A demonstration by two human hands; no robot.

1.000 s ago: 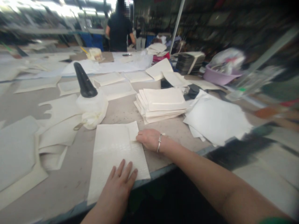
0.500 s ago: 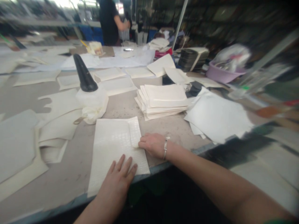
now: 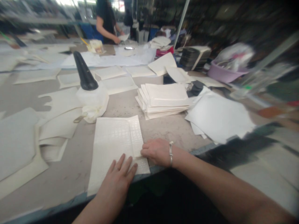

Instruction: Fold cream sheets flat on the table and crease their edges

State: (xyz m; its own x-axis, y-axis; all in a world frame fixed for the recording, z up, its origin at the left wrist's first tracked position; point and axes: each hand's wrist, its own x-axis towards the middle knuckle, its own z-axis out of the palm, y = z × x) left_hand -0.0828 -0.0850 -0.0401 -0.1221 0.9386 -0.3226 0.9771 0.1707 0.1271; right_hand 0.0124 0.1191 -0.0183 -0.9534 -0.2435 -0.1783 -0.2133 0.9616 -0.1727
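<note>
A cream-white panel with an embossed crocodile-like pattern (image 3: 112, 140) lies flat at the table's front edge, looking like leather or imitation leather. A raised strip runs along its right side. My left hand (image 3: 120, 179) rests flat on the panel's lower part, fingers spread. At the right edge my right hand (image 3: 155, 151), with a bracelet at the wrist, has its fingers closed on the panel's border; the fingertips are partly hidden. Behind the panel stands a white container with a black handle-like top (image 3: 85, 73) and a crumpled pale wrapping at its base.
A stack of cream panels (image 3: 167, 96) sits behind my right hand, with loose white sheets (image 3: 219, 115) to its right. Cut pieces (image 3: 18, 143) cover the left side. Farther back are a purple basin (image 3: 225, 71), a bundled dark stack (image 3: 193, 57) and a person (image 3: 106, 23) in dark clothes.
My right hand has slid down along the panel's right edge, toward the table's front. My left hand has stayed in place. The person behind has turned and now holds something pale.
</note>
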